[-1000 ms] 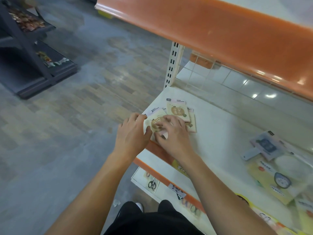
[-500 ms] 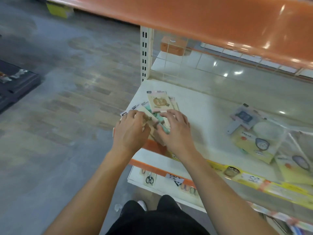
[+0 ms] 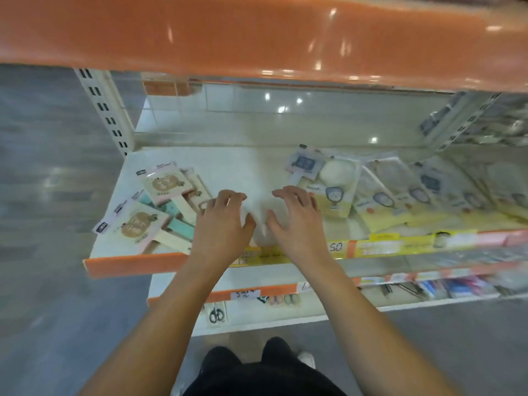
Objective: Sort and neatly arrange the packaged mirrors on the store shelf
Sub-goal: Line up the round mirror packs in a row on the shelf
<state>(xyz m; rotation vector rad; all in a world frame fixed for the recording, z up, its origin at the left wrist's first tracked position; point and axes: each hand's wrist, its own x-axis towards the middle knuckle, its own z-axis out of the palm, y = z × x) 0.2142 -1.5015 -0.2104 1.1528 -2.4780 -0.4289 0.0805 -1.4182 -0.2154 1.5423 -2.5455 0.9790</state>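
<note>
both hands, left (image 3: 225, 224) and right (image 3: 297, 221), released over bare shelf (image 3: 251, 167); handled mirrors (image 3: 160, 212) left of them lie jumbled, unsorted.

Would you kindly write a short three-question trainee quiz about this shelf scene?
1. True or false: the left hand grips a mirror pack.
2. Which side of the shelf holds the loose pile of beige and teal mirrors? A) left B) right
3. Fill in: the right hand is over the shelf's ____ middle.

Key: 1 false, its fingers are spread and it holds nothing; 2 A; 3 bare.
</note>
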